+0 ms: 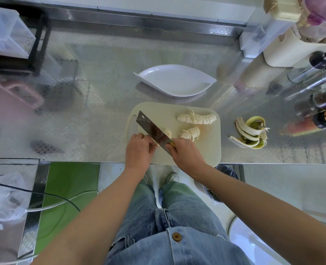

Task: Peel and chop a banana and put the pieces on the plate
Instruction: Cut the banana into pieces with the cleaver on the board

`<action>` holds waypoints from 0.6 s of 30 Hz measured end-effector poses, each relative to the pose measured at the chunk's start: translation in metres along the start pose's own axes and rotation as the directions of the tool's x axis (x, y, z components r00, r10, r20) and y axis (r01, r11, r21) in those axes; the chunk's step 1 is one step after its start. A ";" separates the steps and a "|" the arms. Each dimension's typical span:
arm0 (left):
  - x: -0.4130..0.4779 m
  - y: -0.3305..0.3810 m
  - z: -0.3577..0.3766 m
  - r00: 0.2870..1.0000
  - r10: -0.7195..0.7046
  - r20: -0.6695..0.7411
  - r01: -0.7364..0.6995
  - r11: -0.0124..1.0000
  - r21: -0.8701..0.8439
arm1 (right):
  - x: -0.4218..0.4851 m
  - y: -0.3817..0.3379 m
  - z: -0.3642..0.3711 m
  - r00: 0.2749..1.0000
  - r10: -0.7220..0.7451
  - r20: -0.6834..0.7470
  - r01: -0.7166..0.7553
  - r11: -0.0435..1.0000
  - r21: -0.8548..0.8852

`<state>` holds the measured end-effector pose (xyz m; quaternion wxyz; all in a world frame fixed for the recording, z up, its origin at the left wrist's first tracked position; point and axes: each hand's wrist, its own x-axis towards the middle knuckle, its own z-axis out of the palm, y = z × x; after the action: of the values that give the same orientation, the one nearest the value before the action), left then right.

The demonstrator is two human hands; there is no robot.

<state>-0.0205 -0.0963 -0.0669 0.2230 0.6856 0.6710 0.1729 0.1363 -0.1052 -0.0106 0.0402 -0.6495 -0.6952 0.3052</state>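
On the cream cutting board (206, 148) lie two rows of thin banana slices: a long one (196, 118) at the far side and a shorter one (190, 133) in the middle. My right hand (187, 154) grips the handle of a cleaver (152, 129), its blade slanting up to the left. A last banana piece (167, 133) sits against the blade. My left hand (139, 148) holds the near end of that piece, mostly hiding it. The white leaf-shaped plate (174, 82) stands bare just beyond the board.
The banana peel (251, 132) lies on the steel counter right of the board. Bottles and jars (319, 92) crowd the right edge. A black rack with clear boxes (14, 39) stands far left, a pink container (9, 98) below it. The counter's front edge runs just under the board.
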 end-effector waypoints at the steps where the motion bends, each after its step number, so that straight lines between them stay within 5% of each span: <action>1: 0.000 0.000 0.000 1.000 0.000 0.003 0.000 1.000 -0.001 | 0.000 0.000 0.001 1.000 0.003 0.006 -0.003 1.000 -0.003; 18: 0.000 0.003 -0.003 1.000 0.009 0.012 -0.010 1.000 0.018 | -0.002 0.002 0.001 1.000 -0.019 -0.013 0.019 1.000 -0.010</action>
<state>-0.0193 -0.0961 -0.0630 0.2197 0.6918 0.6681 0.1638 0.1380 -0.1073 -0.0124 0.0443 -0.6451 -0.7025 0.2973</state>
